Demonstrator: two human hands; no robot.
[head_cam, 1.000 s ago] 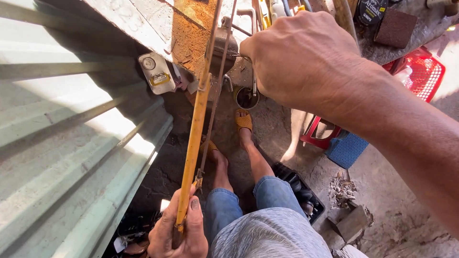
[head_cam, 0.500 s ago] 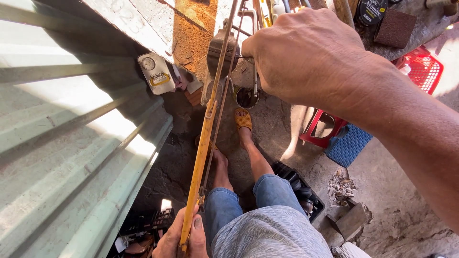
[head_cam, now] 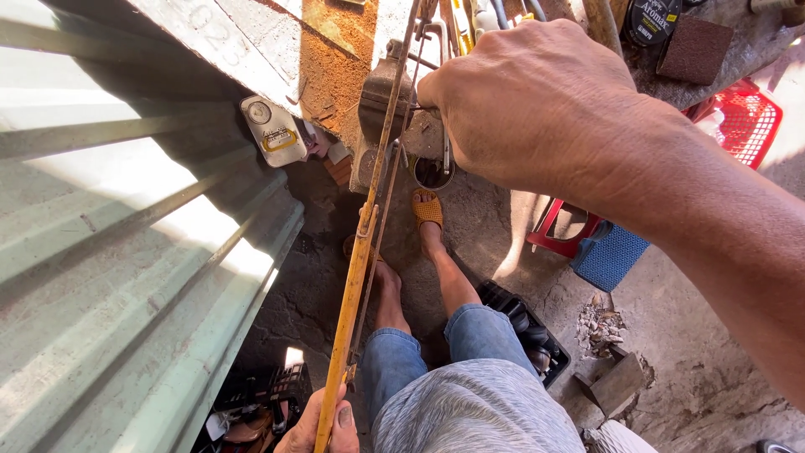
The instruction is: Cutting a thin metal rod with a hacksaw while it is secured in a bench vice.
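Two hands at work, both mine, on one hacksaw (head_cam: 360,252). My left hand (head_cam: 323,424) sits low at the bottom edge of view, fingers wrapped shut around the near end of the saw's yellow frame, thumb lying along the side with the nail showing. My right hand (head_cam: 524,101) is up high, closed in a fist over the far end of the saw, knuckles toward me; whatever the fingers press on underneath is hidden by the back of the hand. The saw runs in a long steep line from the lower hand up to the upper one, thin blade just right of the yellow bar and close alongside it. Up top it passes a rusty grey bench vise (head_cam: 381,109) fixed at the edge of a rust-stained workbench (head_cam: 335,50); I cannot tell what the vise grips. A small metal ring (head_cam: 433,172) hangs just under my right hand. Left of me, a pale green corrugated metal sheet (head_cam: 117,252) catches hard sun in stripes. Below, my feet in orange sandals (head_cam: 428,208) stand on a dirty concrete floor (head_cam: 671,335), jeans rolled at the shin. Right of the legs: a red stool (head_cam: 566,235), a blue mesh-topped box (head_cam: 610,256), a red plastic basket (head_cam: 742,117), a black crate (head_cam: 524,323) near my knee.
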